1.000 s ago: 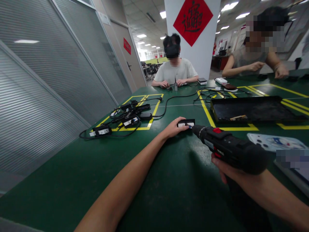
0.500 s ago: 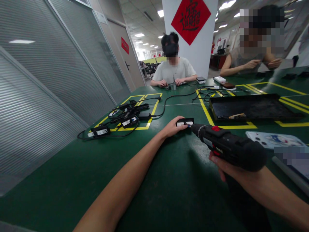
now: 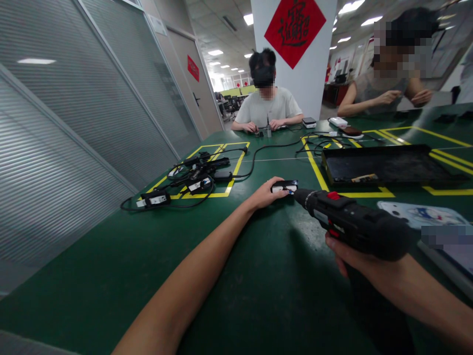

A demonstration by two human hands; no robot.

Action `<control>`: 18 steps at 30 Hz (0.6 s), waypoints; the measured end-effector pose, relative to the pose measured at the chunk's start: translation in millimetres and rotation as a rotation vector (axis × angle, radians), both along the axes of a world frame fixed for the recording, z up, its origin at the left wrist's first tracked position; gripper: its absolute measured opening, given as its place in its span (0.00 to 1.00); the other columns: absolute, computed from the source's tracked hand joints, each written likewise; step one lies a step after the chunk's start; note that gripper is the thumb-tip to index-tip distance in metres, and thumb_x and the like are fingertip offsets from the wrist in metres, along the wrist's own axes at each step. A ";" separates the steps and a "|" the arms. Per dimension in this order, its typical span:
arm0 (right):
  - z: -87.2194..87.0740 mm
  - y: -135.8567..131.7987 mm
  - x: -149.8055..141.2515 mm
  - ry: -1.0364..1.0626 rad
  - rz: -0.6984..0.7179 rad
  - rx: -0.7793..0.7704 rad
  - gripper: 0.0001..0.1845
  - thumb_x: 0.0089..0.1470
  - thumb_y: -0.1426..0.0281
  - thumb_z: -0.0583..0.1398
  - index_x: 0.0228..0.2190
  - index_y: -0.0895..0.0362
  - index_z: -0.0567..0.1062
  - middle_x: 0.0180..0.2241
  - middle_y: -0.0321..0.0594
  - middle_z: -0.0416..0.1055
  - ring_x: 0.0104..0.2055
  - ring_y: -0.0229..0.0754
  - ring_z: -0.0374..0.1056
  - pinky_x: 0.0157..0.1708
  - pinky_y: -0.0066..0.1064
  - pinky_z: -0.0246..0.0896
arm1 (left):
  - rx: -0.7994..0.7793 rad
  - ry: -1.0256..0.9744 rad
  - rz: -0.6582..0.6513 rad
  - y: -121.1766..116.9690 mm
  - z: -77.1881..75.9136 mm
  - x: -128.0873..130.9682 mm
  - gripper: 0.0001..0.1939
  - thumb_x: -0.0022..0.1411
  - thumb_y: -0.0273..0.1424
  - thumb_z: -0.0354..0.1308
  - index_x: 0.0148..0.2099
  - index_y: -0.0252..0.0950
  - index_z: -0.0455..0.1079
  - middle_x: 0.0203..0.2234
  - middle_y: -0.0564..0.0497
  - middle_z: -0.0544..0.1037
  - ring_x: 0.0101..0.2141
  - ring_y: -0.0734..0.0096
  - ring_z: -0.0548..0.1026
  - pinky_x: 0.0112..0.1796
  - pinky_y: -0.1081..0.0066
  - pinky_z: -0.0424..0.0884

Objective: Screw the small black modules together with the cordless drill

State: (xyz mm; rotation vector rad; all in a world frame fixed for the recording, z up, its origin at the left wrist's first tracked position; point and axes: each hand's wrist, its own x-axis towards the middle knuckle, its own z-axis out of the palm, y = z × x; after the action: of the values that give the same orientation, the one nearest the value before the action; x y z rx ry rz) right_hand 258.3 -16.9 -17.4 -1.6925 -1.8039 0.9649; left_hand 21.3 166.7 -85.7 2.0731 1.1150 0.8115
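Green table [image 3: 258,296], left fingers [image 3: 279,195] pinching box [image 3: 288,184], right fingers [image 3: 335,245] wrapping drill [image 3: 349,222]

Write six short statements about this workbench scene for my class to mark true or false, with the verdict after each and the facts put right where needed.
1. The left hand holds a small block, and the right hand grips a drill. True.
2. The drill points away from the small block. False: its front end points at the small block.
3. A heap of cables and adapters lies to the left of the left hand. True.
4. The tray is bright red. False: the tray is black.
5. Yellow tape marks the tabletop. True.
6. The sign on the pillar is a blue circle. False: the sign is a red diamond with dark characters.
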 end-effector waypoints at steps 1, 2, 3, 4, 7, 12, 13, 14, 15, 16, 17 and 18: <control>1.1 -0.4 -0.1 0.010 -0.006 -0.012 0.20 0.53 0.54 0.54 0.17 0.52 0.70 0.18 0.36 0.70 0.22 0.40 0.68 0.18 0.30 0.58 | 0.001 -0.003 -0.004 0.3 -0.2 0.0 0.27 0.56 0.44 0.58 0.53 0.35 0.63 0.46 0.47 0.72 0.44 0.63 0.70 0.47 0.66 0.65; 2.3 -0.8 -0.2 0.014 -0.012 -0.031 0.21 0.52 0.53 0.54 0.17 0.52 0.70 0.17 0.36 0.69 0.21 0.39 0.66 0.19 0.30 0.58 | 0.003 -0.006 -0.008 0.6 -0.3 0.0 0.27 0.56 0.44 0.58 0.53 0.35 0.63 0.46 0.47 0.72 0.44 0.64 0.70 0.47 0.66 0.65; 3.5 -1.1 -0.2 0.015 -0.020 -0.052 0.21 0.51 0.52 0.54 0.16 0.52 0.69 0.17 0.35 0.68 0.20 0.38 0.64 0.19 0.30 0.58 | 0.002 -0.010 -0.011 0.8 -0.5 0.0 0.27 0.56 0.44 0.58 0.53 0.35 0.63 0.46 0.47 0.72 0.44 0.64 0.70 0.47 0.66 0.65; 4.6 -1.4 -0.3 0.010 -0.028 -0.074 0.22 0.51 0.51 0.54 0.16 0.52 0.69 0.16 0.34 0.67 0.19 0.37 0.63 0.19 0.30 0.58 | 0.001 -0.013 -0.014 0.9 -0.6 0.1 0.27 0.56 0.45 0.58 0.53 0.35 0.63 0.45 0.47 0.72 0.44 0.64 0.70 0.46 0.67 0.65; 7.4 -1.8 -0.9 -0.019 -0.039 -0.126 0.24 0.48 0.49 0.54 0.15 0.53 0.69 0.16 0.34 0.65 0.18 0.36 0.60 0.19 0.30 0.55 | -0.012 -0.019 -0.019 0.8 -0.8 0.5 0.27 0.56 0.45 0.57 0.54 0.35 0.63 0.45 0.48 0.72 0.43 0.65 0.70 0.44 0.67 0.66; 9.0 -2.2 -2.0 0.033 -0.054 -0.100 0.23 0.48 0.49 0.55 0.15 0.52 0.69 0.17 0.33 0.66 0.20 0.36 0.62 0.21 0.29 0.58 | -0.014 -0.005 -0.006 0.3 -0.9 0.5 0.27 0.56 0.46 0.56 0.54 0.36 0.62 0.44 0.48 0.72 0.42 0.65 0.70 0.43 0.68 0.66; 9.0 -2.4 -1.9 0.042 -0.047 -0.084 0.22 0.49 0.50 0.56 0.16 0.52 0.69 0.17 0.33 0.66 0.20 0.36 0.62 0.22 0.29 0.59 | -0.012 -0.001 -0.005 0.3 -1.0 0.4 0.27 0.57 0.46 0.56 0.54 0.36 0.62 0.44 0.48 0.72 0.42 0.65 0.70 0.43 0.68 0.67; 8.9 -2.6 -1.6 0.043 -0.036 -0.068 0.22 0.50 0.51 0.56 0.16 0.52 0.69 0.17 0.32 0.66 0.21 0.36 0.63 0.23 0.29 0.60 | -0.009 -0.001 -0.004 0.3 -1.2 0.3 0.27 0.57 0.46 0.56 0.54 0.36 0.62 0.44 0.48 0.72 0.42 0.65 0.70 0.43 0.68 0.67; 8.6 -2.9 -1.1 0.040 -0.019 -0.051 0.22 0.51 0.52 0.56 0.16 0.52 0.69 0.17 0.32 0.66 0.21 0.36 0.63 0.23 0.28 0.60 | -0.007 -0.002 -0.005 0.3 -1.3 0.2 0.27 0.57 0.46 0.55 0.54 0.36 0.62 0.44 0.48 0.71 0.42 0.65 0.70 0.43 0.68 0.67; 8.1 -3.1 -0.6 0.037 0.001 -0.043 0.22 0.52 0.52 0.55 0.15 0.52 0.69 0.17 0.32 0.67 0.21 0.35 0.63 0.24 0.28 0.61 | -0.004 -0.005 -0.006 0.3 -1.4 0.1 0.27 0.57 0.46 0.55 0.54 0.36 0.62 0.44 0.48 0.71 0.42 0.65 0.70 0.43 0.67 0.66; 7.6 -3.3 0.0 0.039 0.009 -0.033 0.23 0.53 0.52 0.55 0.15 0.52 0.69 0.18 0.33 0.67 0.22 0.36 0.64 0.24 0.29 0.61 | 0.000 -0.008 -0.008 0.3 -1.5 0.1 0.26 0.57 0.45 0.55 0.54 0.35 0.62 0.44 0.48 0.71 0.42 0.65 0.70 0.44 0.67 0.66; 6.9 -3.5 0.5 0.042 0.013 -0.026 0.23 0.53 0.52 0.54 0.16 0.52 0.69 0.19 0.33 0.68 0.22 0.36 0.64 0.24 0.29 0.61 | 0.002 -0.010 -0.009 0.3 -1.5 0.1 0.26 0.57 0.45 0.55 0.53 0.35 0.62 0.44 0.48 0.71 0.42 0.65 0.70 0.44 0.67 0.66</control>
State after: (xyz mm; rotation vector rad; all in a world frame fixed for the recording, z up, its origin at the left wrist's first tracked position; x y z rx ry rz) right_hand 258.9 -20.4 -10.5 -1.6657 -1.7845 1.0261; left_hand 21.3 167.0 -87.2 2.0719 1.0997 0.8179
